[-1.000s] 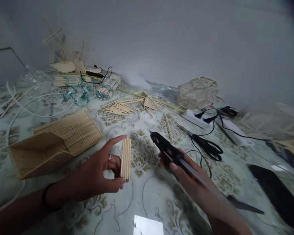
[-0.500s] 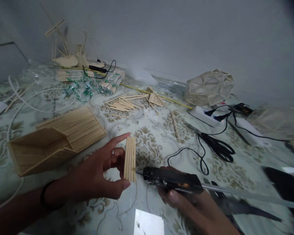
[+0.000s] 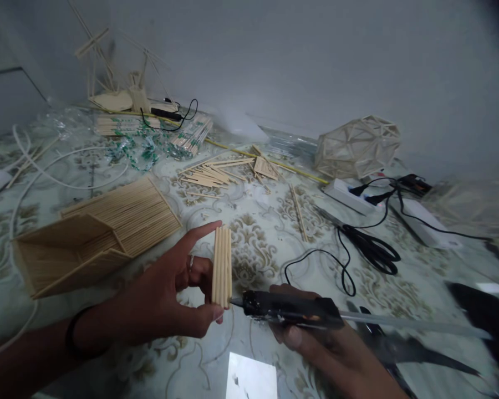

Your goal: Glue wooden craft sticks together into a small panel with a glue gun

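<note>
My left hand (image 3: pixel 170 293) pinches a small upright panel of glued wooden sticks (image 3: pixel 222 266) between index finger on top and thumb below. My right hand (image 3: pixel 316 343) grips a black glue gun (image 3: pixel 289 309) lying level, with a clear glue stick jutting from its back. The gun's metal nozzle touches the panel's lower right edge. A black bracelet circles my left wrist, and a ring sits on one finger.
A large box-like structure of sticks (image 3: pixel 95 233) lies to the left. Loose sticks (image 3: pixel 216 173), black scissors (image 3: pixel 370 249), a white power strip (image 3: pixel 345 197) with black cords, a geodesic stick ball (image 3: pixel 357 145) and white cable (image 3: pixel 58 172) are spread over the patterned cloth.
My right hand swung the glue gun down from pointing up and away to lying level, nozzle now against the panel's lower edge. My left hand kept hold of the panel.
</note>
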A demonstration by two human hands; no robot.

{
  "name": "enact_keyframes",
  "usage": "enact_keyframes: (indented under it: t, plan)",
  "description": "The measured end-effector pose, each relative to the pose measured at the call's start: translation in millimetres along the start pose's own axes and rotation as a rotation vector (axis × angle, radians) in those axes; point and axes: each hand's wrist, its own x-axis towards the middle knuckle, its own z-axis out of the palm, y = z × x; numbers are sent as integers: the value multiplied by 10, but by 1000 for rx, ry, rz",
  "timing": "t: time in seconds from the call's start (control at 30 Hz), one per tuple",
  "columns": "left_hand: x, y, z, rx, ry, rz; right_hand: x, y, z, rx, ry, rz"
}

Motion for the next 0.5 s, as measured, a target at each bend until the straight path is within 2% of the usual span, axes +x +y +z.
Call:
enact_keyframes:
  t: [0.3, 0.5]
  plan:
    - [-17, -34, 12, -43, -75, 79, 24, -11, -26, -88, -32, 4]
    - [-23, 24, 56, -41, -68, 65, 29, -31, -5, -76, 5, 16]
